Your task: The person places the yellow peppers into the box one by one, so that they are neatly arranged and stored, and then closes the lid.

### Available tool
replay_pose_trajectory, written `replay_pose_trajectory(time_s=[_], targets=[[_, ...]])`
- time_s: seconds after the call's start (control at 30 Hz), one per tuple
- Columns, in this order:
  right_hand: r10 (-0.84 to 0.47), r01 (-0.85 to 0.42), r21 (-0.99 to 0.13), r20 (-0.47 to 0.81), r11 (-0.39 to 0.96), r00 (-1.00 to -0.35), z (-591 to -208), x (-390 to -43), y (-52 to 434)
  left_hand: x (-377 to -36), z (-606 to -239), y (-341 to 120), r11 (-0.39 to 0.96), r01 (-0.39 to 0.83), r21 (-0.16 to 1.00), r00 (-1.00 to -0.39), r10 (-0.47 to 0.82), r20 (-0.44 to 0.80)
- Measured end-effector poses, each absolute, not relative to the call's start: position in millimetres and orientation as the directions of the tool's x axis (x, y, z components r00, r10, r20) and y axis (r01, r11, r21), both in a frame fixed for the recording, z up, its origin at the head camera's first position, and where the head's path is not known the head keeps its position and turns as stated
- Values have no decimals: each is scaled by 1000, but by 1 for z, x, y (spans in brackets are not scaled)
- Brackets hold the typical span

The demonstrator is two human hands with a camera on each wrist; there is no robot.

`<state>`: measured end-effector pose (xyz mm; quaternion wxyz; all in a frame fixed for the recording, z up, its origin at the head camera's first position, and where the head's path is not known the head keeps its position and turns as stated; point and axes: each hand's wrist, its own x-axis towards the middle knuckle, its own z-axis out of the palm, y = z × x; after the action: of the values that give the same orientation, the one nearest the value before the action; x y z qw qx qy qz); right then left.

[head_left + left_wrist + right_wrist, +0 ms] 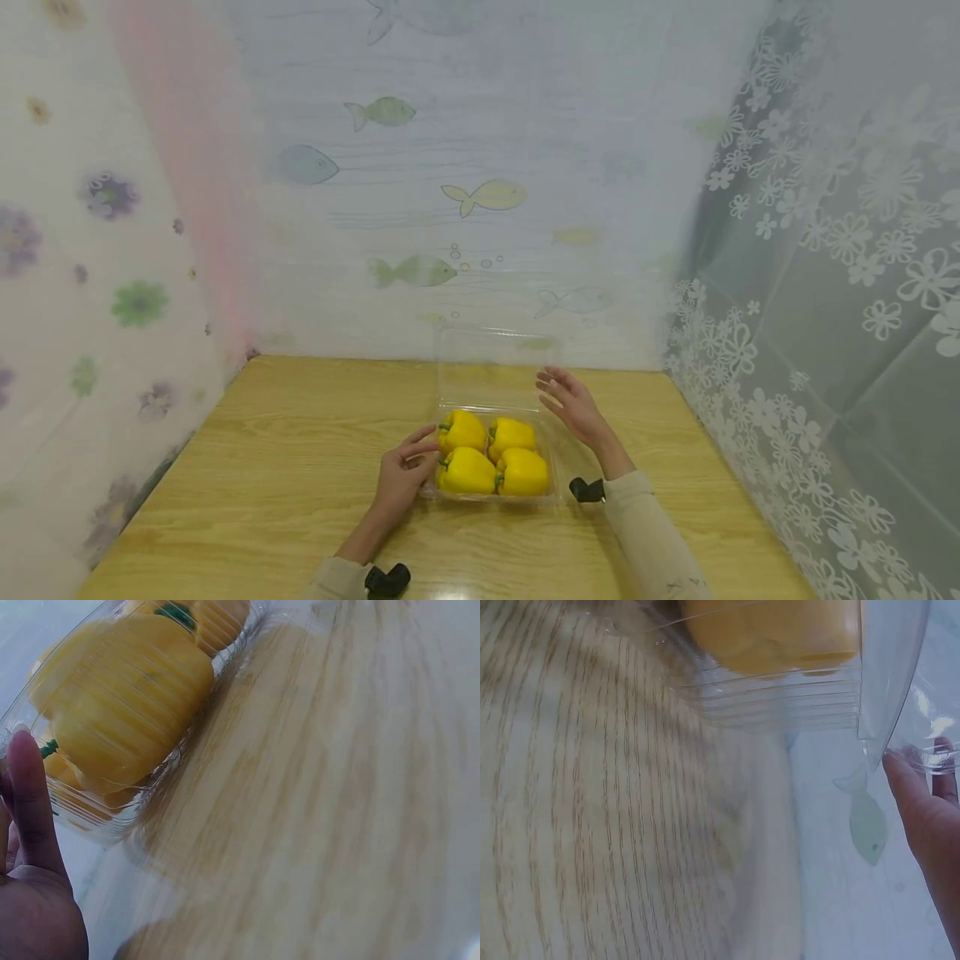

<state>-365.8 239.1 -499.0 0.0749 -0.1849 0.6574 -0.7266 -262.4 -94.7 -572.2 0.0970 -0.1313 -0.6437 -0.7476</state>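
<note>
A clear plastic clamshell box (559, 468) sits on the wooden table and holds several yellow bell peppers (467, 471). Its lid (495, 367) stands open and upright at the back. My left hand (405, 475) rests against the box's left wall, thumb near the rim. In the left wrist view one straight finger (30, 802) lies beside the box wall (97, 817), a pepper (127, 705) behind it. My right hand (570, 404) is raised with straight fingers at the lid's right edge. In the right wrist view a fingertip (922, 817) touches the lid (892, 667) above the box (780, 705).
The wooden table (262, 467) is closed in on three sides: a fish-patterned sheet (450, 167) at the back, a flowered sheet (90, 292) on the left, a white floral lace curtain (825, 292) on the right. Black wrist cameras (587, 489) sit on both sleeves.
</note>
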Motion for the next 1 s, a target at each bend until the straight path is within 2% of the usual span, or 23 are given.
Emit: replay_pose_trajectory(time_s=[0.37,1.0], targets=[[-369,-173,-971,223,-163,-902,-501,-359,242,-263,-571,-95,-158,336,928,-939,13,342],[-406,-212,-974,228,-85,-885,-495,-343,250,-263,-572,-95,-154,312,938,-947,25,319]])
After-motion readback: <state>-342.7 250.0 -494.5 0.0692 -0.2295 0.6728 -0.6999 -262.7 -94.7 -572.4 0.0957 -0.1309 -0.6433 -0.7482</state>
